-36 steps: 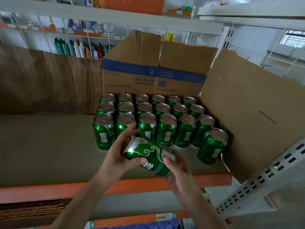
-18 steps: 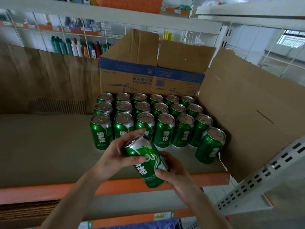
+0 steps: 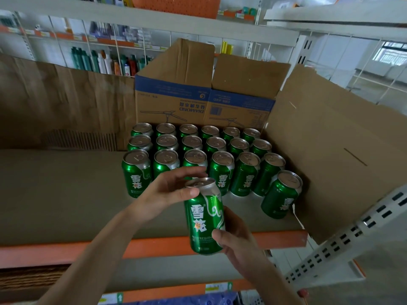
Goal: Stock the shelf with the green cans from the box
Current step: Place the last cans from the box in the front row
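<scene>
Behind held can (image 3: 204,216), rows of cans (image 3: 220,170), cardboard box (image 3: 174,102)

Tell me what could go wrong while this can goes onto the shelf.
1. The can hangs at the shelf edge, left hand pinching its rim, right hand at its base; a loose grip could drop it.
2. Setting it down may bump the front row or the lone can near the edge and topple one.

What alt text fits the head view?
Two hands hold an upright green can before a shelf: the left hand grips its top, the right hand its base. Behind, three rows of matching cans stand on the shelf before an open cardboard box, with one more can apart at right.
</scene>
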The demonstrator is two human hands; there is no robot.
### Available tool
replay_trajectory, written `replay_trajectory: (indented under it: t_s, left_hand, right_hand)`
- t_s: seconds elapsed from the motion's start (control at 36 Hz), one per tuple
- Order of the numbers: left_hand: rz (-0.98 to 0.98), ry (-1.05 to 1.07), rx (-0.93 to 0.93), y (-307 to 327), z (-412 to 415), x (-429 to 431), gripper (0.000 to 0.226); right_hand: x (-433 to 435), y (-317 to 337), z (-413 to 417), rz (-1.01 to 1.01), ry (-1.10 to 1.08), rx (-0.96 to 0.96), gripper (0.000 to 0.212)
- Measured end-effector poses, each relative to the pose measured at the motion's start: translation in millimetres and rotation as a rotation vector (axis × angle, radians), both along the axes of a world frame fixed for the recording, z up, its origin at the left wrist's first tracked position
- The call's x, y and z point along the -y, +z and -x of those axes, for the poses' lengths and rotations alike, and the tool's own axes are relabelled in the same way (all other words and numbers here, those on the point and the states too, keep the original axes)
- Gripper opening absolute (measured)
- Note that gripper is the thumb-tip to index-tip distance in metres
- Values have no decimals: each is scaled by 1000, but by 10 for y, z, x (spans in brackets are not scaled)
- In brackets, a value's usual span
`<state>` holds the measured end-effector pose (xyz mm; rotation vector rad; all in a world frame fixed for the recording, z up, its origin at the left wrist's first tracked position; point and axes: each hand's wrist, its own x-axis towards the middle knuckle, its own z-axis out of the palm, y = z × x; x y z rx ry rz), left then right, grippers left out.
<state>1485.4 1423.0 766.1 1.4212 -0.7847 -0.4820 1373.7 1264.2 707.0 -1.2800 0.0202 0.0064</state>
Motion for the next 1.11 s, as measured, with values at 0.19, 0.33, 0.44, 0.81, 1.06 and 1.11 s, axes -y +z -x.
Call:
replay_trajectory:
  t_s: [0.19, 0.33, 0.44, 0.81, 1.06, 1.11]
  left_hand:
    - [-208, -109, 119, 230, -103, 101, 64]
    - [-295, -134, 205, 283, -140, 164, 43]
    - [-282, -99, 244, 286, -135, 195, 47]
    - [-307, -37, 375, 346, -152, 342, 42]
    - [-334, -2, 426, 369, -210, 531, 69]
    - [-345, 2, 430, 389, -212, 567, 68]
  right_hand:
    - [-13, 7, -3, -131, 32, 60, 56]
    - [17, 28, 12, -127, 27, 73, 60]
    - [61, 91, 21, -17, 24, 68, 52]
    - [415, 503, -107, 476, -75, 91, 49]
    - [582, 856, -309, 755, -44, 81, 47]
    - [604, 893, -341, 811, -53, 69, 50]
